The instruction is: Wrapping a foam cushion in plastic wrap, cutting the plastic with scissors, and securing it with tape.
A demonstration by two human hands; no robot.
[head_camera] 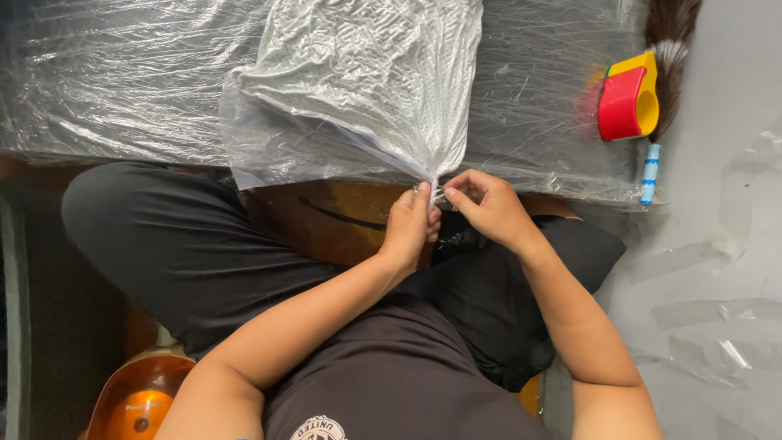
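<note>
Grey concrete floor, marked with patches of clear tape, is seen on the right of the view, and across the top a low stack of flat goods wrapped in crinkled clear plastic film is laid. On that film, toward its right edge, a red and yellow plastic tape dispenser is set, with a dark tuft of brush bristles just behind it and a slim blue and white patterned tube just below. An orange rounded appliance is seen at the lower left, beside the seated person's dark trousers.

Over the film's near edge a clear plastic bag stuffed with white crumpled sheet material is draped. Its long axis runs from the wide fanned end at the top of the view down to a gathered neck, which points toward the person. That neck lies directly between the two hands, just above the lap.

The neck is pinched from the left by the left hand, its fingers curled closed around the gathered plastic. It is met from the right by the right hand, fingers bent inward with thumb and forefinger closed on the same twisted point. Both hands are touching each other there, equally near the neck; whether a tie or band is held cannot be told.
</note>
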